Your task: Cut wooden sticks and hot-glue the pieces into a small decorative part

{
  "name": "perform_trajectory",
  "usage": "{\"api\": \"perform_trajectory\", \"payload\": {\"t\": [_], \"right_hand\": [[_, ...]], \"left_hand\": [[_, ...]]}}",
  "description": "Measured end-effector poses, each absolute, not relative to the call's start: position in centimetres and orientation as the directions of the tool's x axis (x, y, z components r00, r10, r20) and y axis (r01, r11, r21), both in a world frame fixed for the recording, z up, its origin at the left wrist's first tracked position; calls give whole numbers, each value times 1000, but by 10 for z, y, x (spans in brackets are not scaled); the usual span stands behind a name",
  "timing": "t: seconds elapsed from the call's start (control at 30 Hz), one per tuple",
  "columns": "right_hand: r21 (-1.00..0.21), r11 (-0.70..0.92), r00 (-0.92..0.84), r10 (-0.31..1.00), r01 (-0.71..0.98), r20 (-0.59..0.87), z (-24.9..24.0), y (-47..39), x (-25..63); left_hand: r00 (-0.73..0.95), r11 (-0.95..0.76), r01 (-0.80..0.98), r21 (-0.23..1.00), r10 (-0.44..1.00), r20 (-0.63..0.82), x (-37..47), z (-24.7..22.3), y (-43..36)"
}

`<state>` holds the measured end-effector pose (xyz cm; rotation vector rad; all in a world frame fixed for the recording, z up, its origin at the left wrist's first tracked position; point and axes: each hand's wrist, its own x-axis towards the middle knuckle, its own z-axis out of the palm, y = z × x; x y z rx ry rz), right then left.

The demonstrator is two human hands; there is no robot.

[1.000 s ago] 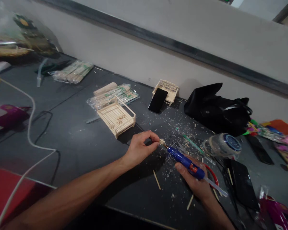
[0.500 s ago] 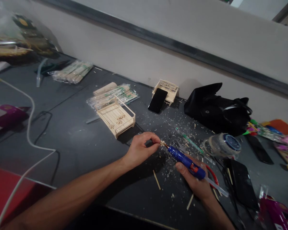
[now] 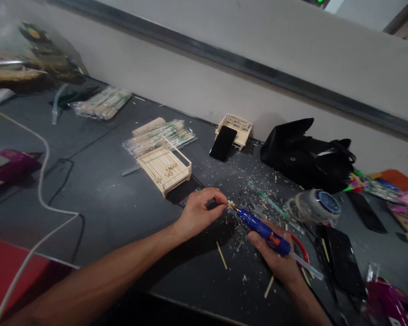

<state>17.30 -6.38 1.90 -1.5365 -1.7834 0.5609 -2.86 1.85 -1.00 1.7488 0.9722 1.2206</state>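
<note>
Between thumb and forefinger, my left hand [image 3: 202,210] pinches a tiny pale wooden piece [image 3: 230,203]. The metal tip of a blue hot glue gun [image 3: 260,228] is at that piece; whether they touch I cannot tell. My right hand [image 3: 275,253] is wrapped round the glue gun from below, and a clear glue stick juts from its rear end. Left of and beyond my left hand stands a small bed-like frame of thin wooden sticks [image 3: 165,165], with small stick pieces lying on its slats.
A phone [image 3: 223,142] leans on a miniature wooden bench [image 3: 241,129] by the wall. Right of it are a black bag [image 3: 302,154] and a jar [image 3: 313,206]. Red-handled scissors [image 3: 301,249] lie beside my right hand. Packed sticks [image 3: 166,136], a white cable [image 3: 46,172] and scraps cover parts of the table.
The glue gun and my right hand have shifted very slightly. Otherwise both hands keep the same pose, with the tip still at the small wooden piece.
</note>
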Motion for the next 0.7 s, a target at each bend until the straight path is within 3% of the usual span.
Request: {"api": "perform_trajectory", "payload": {"t": [0.7], "right_hand": [[-710,207,-61,972,673,226,21,-63,172]], "left_hand": [[242,-380,148,913,909,339,-28,-8,19]]}}
